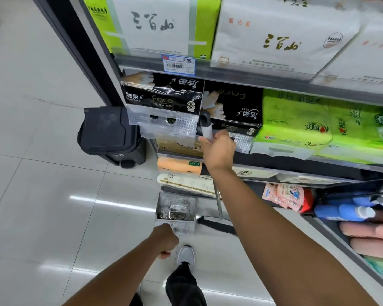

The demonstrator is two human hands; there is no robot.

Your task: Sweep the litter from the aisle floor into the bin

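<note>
My right hand (219, 150) is closed around the grey top of the broom handle (206, 125). The thin pole runs down to the dark broom head (217, 226) on the floor, just right of the dustpan. My left hand (166, 240) is fisted over the dustpan's handle, which it hides. The metal dustpan (175, 209) stands on the floor tiles with dark dirt and a clear scrap inside. A black lidded bin (107, 133) stands at the end of the shelving, beyond and left of the dustpan, lid down.
Shop shelving (252, 74) packed with tissue packs runs along the right. Lower shelves hold wipes and bottles (343, 212). A white tiled floor (42, 195) spreads to the left. My grey shoe (186, 255) stands just behind the dustpan.
</note>
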